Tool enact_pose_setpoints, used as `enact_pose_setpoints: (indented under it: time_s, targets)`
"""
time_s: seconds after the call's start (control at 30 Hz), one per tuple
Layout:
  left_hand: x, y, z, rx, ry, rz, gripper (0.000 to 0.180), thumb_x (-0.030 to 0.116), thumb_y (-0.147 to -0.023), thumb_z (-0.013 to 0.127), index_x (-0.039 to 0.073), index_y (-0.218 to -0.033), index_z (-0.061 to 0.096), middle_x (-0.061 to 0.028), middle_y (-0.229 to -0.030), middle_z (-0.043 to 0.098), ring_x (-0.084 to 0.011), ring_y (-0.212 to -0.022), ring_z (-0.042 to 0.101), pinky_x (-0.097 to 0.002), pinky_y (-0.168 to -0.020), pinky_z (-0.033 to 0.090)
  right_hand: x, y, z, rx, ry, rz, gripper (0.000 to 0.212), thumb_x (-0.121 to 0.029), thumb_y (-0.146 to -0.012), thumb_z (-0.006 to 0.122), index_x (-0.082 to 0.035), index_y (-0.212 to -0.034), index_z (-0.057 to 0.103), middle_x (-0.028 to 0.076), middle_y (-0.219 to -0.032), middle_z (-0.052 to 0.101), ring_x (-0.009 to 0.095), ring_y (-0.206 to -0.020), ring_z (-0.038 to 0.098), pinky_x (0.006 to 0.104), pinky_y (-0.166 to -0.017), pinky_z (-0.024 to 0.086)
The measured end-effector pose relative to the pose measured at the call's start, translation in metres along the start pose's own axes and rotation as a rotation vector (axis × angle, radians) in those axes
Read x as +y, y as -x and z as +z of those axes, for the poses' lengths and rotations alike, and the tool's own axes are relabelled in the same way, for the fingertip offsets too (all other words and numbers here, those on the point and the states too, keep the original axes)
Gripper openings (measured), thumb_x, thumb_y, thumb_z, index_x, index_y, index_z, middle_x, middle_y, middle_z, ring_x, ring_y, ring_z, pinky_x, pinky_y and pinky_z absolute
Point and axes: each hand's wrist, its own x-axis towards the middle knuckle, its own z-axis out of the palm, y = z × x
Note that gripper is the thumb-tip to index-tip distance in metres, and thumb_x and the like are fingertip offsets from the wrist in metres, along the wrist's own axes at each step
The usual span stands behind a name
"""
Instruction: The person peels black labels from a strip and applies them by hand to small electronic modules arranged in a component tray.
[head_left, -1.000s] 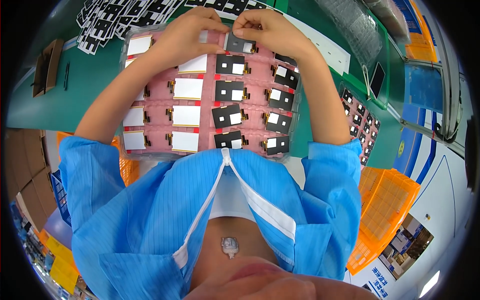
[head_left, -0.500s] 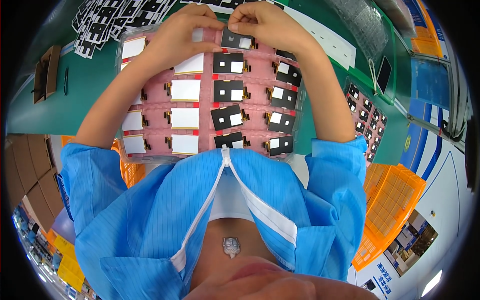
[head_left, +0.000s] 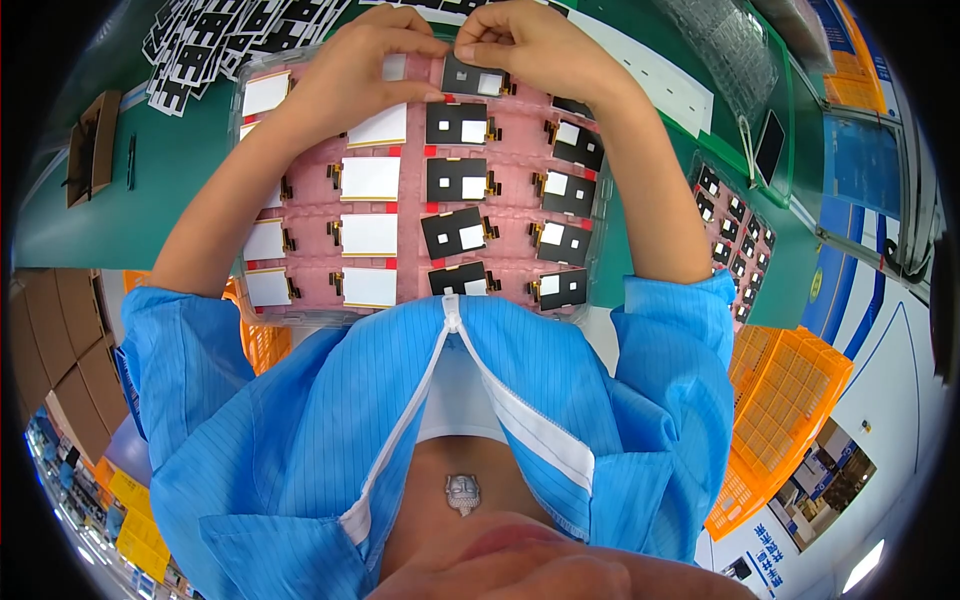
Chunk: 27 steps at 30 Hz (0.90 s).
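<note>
A pink tray (head_left: pixel 412 240) lies before me, holding rows of small flat display modules with yellow-black flex connectors. At its far edge, both hands are at a module with a black sticker (head_left: pixel 472 78) that has white cut-outs. My left hand (head_left: pixel 362 70) is curved beside it, thumb and forefinger apart, the thumb tip near the module's left edge. My right hand (head_left: pixel 530 45) is closed, thumb and forefinger pinched at the module's far edge; what they pinch is too small to make out. White-faced modules (head_left: pixel 369 236) fill the left columns, black-stickered ones (head_left: pixel 458 182) the right.
Black-and-white sticker sheets (head_left: pixel 205 55) are heaped at the far left. An open cardboard box (head_left: pixel 93 150) and a pen (head_left: pixel 131 162) lie left of the tray. To the right are a phone (head_left: pixel 769 147), another filled tray (head_left: pixel 735 240) and an orange crate (head_left: pixel 785 410).
Hardly anything differs. Both hands stay over the same module, with only a slight shift of the fingers; the tray moves barely to the left.
</note>
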Motion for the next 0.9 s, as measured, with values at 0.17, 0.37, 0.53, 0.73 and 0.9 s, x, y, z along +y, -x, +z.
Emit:
enact_pose_setpoints:
  time_s: [0.17, 0.37, 0.53, 0.73, 0.9]
  targets:
    - [0.0001, 0.0007, 0.0004, 0.007, -0.001, 0.001, 0.042, 0.015, -0.067, 0.08, 0.005, -0.106, 0.067, -0.0047, -0.103, 0.058, -0.0225, -0.096, 0.056, -0.032, -0.086, 0.046, -0.0015, 0.0003, -0.0002, -0.005, 0.002, 0.003, 0.014, -0.013, -0.081, 0.066, 0.001, -0.083, 0.066, 0.012, -0.069, 0.062, 0.019, -0.063, 0.058, 0.0324, -0.06, 0.046]
    - [0.001, 0.0013, 0.0005, -0.006, 0.008, 0.0, 0.042, 0.015, -0.067, 0.08, 0.005, -0.106, 0.068, -0.0043, -0.101, 0.057, -0.0218, -0.094, 0.056, -0.0316, -0.085, 0.046, -0.0009, 0.0029, 0.0023, 0.013, 0.028, -0.018, 0.014, -0.013, -0.081, 0.066, 0.0, -0.084, 0.066, 0.013, -0.071, 0.063, 0.021, -0.064, 0.059, 0.0335, -0.061, 0.046]
    - [0.0009, 0.001, -0.0002, 0.002, 0.01, 0.005, 0.042, 0.015, -0.067, 0.08, 0.006, -0.106, 0.068, -0.0042, -0.101, 0.058, -0.0217, -0.094, 0.056, -0.0314, -0.085, 0.046, 0.0009, 0.0023, 0.0027, 0.026, 0.02, -0.033, 0.013, -0.013, -0.081, 0.066, 0.0, -0.085, 0.066, 0.014, -0.072, 0.063, 0.022, -0.065, 0.06, 0.0339, -0.061, 0.047]
    - [0.0004, -0.0005, -0.0003, -0.003, -0.005, 0.001, 0.04, 0.015, -0.068, 0.08, 0.006, -0.105, 0.068, -0.0042, -0.101, 0.058, -0.0218, -0.095, 0.057, -0.0316, -0.085, 0.046, 0.003, -0.0005, 0.0033, 0.037, 0.061, -0.079, 0.013, -0.013, -0.08, 0.067, 0.0, -0.083, 0.065, 0.014, -0.073, 0.063, 0.023, -0.065, 0.06, 0.0346, -0.061, 0.047]
    - [0.001, 0.0002, 0.0, -0.002, -0.008, 0.001, 0.04, 0.015, -0.068, 0.08, 0.006, -0.105, 0.068, -0.0043, -0.102, 0.058, -0.0219, -0.095, 0.057, -0.0317, -0.085, 0.046, 0.0054, 0.0002, 0.0048, 0.053, 0.056, -0.102, 0.013, -0.012, -0.08, 0.066, 0.0, -0.083, 0.064, 0.014, -0.074, 0.064, 0.024, -0.066, 0.061, 0.0348, -0.062, 0.047]
